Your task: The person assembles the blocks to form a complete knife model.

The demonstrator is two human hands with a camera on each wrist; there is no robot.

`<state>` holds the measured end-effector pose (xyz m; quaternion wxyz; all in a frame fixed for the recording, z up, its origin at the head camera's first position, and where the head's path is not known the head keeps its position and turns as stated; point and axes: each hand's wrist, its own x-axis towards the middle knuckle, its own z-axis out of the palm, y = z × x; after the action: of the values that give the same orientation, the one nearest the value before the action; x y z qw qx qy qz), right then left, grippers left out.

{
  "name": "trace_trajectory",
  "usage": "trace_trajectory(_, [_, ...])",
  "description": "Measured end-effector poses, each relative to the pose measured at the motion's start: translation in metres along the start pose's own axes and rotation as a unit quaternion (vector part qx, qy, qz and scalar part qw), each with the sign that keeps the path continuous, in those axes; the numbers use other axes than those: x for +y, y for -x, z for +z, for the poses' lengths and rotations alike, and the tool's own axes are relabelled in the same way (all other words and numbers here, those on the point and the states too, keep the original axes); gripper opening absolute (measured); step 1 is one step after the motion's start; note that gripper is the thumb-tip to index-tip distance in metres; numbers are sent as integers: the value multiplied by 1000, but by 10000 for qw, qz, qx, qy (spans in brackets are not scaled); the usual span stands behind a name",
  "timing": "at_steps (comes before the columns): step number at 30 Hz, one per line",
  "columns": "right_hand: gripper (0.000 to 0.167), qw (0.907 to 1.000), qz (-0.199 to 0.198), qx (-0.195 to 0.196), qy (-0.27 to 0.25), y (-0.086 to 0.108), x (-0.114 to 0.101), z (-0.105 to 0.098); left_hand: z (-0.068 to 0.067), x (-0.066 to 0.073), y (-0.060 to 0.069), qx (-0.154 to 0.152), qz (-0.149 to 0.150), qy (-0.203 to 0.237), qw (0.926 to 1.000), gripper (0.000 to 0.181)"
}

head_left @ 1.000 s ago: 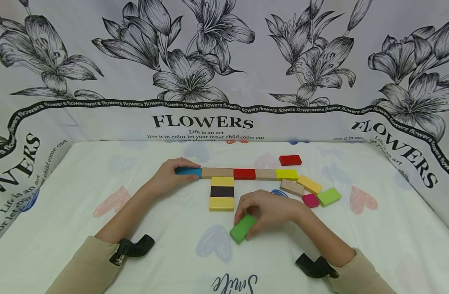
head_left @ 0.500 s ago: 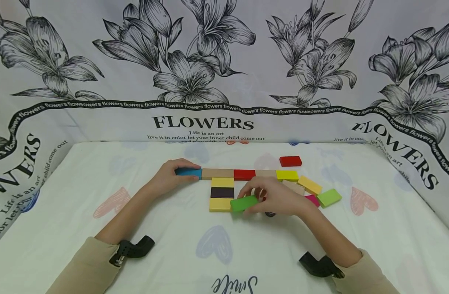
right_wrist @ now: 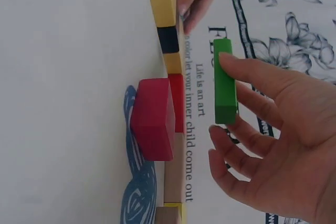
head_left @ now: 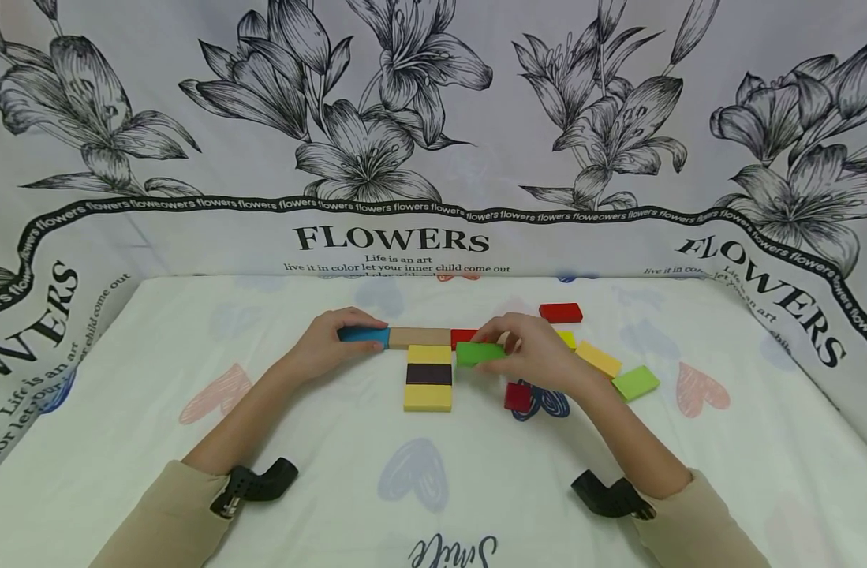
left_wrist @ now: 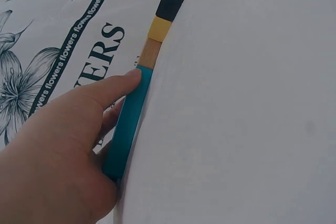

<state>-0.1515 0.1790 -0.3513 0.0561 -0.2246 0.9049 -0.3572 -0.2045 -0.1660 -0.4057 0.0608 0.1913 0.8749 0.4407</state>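
My left hand (head_left: 324,339) grips the blue block (head_left: 364,338) at the left end of a row, thumb on the near side and fingers on the far side. Beside it in the row lie a plain wooden block (head_left: 420,338) and a red block (head_left: 465,336), the latter partly covered. My right hand (head_left: 531,347) pinches a green block (head_left: 480,354), which the right wrist view shows raised off the cloth. A column of yellow (head_left: 427,398) and dark (head_left: 428,374) blocks stands just left of the green block. A crimson block (head_left: 517,397) lies below my right hand.
A second red block (head_left: 561,313) lies behind the row. To the right are an orange-yellow block (head_left: 598,360) and a light green block (head_left: 635,383). My right hand partly hides the yellow block (head_left: 567,339) at the row's right end. A printed cloth (head_left: 298,489) covers the table.
My right hand has carried the green block away from me, up to the row beside the column. The crimson block now lies further left than before. My left hand stays on the blue block.
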Motion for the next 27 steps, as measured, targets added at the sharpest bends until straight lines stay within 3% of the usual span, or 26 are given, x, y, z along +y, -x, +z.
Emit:
trace_trajectory(4, [29,9998,183,77,53,-5,-1,-2,0,3,-1,37,350,-333,9988,35])
trace_trajectory(9, [29,9990,427,122,79,-10,0,-1,1,11,-1,228,987,-892,9908,34])
trace_trajectory(14, [31,9984,537,127,100,-13,5,2,11,26,0,174,1471,-860,9852,33])
trace_trajectory(20, [32,9979,631,93,141,-16,7,7,28,38,3,-112,1697,-827,9820,41])
trace_trajectory(27, [33,9977,583,36,340,-17,8,11,39,39,6,-294,1993,-1260,9714,52])
